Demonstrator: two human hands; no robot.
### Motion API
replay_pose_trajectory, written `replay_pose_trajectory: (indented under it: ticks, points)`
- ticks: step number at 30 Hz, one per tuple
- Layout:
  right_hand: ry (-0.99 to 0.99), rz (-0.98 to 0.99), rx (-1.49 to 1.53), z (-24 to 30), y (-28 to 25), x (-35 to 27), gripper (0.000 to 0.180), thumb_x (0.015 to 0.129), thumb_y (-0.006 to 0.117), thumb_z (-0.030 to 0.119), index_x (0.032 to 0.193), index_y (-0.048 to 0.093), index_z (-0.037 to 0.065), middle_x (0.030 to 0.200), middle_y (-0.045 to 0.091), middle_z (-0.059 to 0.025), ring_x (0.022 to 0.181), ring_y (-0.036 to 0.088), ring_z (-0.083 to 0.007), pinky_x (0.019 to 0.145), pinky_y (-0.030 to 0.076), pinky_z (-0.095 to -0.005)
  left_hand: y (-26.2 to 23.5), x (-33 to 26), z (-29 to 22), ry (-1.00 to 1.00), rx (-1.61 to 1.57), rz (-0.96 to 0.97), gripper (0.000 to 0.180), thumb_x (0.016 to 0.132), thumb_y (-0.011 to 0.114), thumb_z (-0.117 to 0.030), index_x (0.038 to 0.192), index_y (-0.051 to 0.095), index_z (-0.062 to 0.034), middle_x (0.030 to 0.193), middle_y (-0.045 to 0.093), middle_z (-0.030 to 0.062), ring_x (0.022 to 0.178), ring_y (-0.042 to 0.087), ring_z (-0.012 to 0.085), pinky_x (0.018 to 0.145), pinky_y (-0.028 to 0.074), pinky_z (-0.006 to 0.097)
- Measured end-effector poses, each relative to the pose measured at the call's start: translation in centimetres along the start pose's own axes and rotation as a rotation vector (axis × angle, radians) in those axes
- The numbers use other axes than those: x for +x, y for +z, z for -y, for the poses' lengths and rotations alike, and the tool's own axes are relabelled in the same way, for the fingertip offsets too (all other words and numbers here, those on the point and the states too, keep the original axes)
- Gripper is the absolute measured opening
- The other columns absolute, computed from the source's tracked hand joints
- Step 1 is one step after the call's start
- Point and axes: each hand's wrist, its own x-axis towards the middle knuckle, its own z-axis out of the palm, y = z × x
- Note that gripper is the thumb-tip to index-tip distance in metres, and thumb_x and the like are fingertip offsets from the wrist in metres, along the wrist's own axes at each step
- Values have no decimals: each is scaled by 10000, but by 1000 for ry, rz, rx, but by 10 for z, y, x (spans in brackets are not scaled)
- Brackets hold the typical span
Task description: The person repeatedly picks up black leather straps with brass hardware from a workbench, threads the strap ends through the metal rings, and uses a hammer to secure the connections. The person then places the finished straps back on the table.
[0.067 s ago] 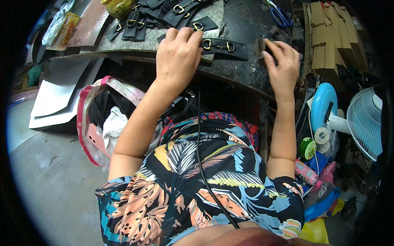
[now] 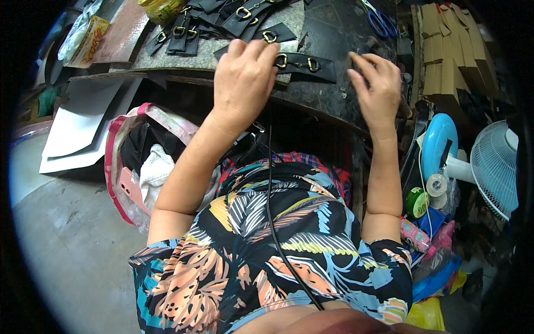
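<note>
My left hand rests over a black leather-like strap at the near edge of the worktable, fingers curled on it and covering part of its left half. The strap carries gold-coloured D-shaped rings joined by a short chain. To the strap's right, my right hand hovers above the dark tabletop. Its thumb and forefinger are apart, and nothing shows between them. More black straps with gold rings lie piled beyond my left hand on a pale speckled slab.
Blue-handled scissors lie at the table's far right. Stacked tan card pieces stand beyond the right edge, above a blue and white fan. A yellow-lidded jar stands far left. An open pink-trimmed bag sits below the table.
My right hand has shifted slightly left, and its thumb and forefinger point past the strap's right end. My left hand stays on the strap, with barely any movement.
</note>
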Motion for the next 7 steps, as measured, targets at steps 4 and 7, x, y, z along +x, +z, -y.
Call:
replay_pose_trajectory:
  ticks: [4, 7]
  points:
    - [-150, 118, -80, 27, 25, 18, 353, 854, 781, 344, 1139, 766, 137, 1219, 662, -66, 1262, 533, -291, 1064, 395, -473, 5, -6, -6, 11, 23, 1, 310, 830, 763, -191, 1130, 729, -120, 1132, 690, 29, 998, 598, 270, 857, 507, 388]
    - [-96, 189, -26, 32, 24, 24, 405, 810, 820, 386, 1130, 770, 142, 1286, 652, -65, 1315, 506, -288, 1114, 347, -493, 3, -20, -4, 1, -25, -8, 364, 819, 775, -196, 1174, 725, -133, 1145, 687, 25, 1021, 600, 271, 860, 503, 396]
